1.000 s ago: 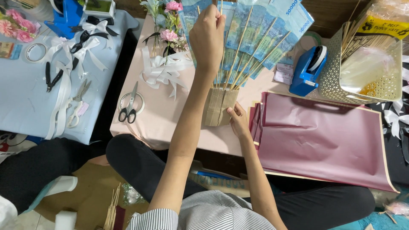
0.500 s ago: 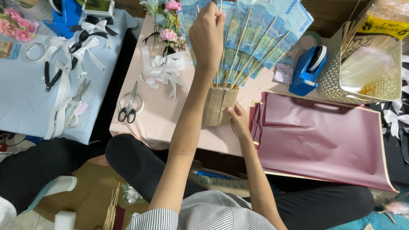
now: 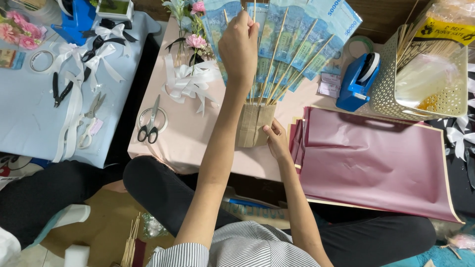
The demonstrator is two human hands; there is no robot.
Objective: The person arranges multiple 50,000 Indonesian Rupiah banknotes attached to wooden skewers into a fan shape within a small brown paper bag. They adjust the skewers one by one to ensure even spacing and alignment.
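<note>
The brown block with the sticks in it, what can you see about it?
The brown block looks wrapped in brown paper, boxy, standing upright on the pink table. Thin wooden sticks carrying blue banknotes rise from its top like a fan. The right hand touches its side; the left hand pinches one stick above.

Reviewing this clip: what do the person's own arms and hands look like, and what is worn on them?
Both arms are bare from above the elbow down. The left hand and right hand wear no gloves, and no rings, watch or bracelets show. The short sleeves belong to a top with thin dark and white stripes. The fingers are slim; no nail colour can be made out.
</note>
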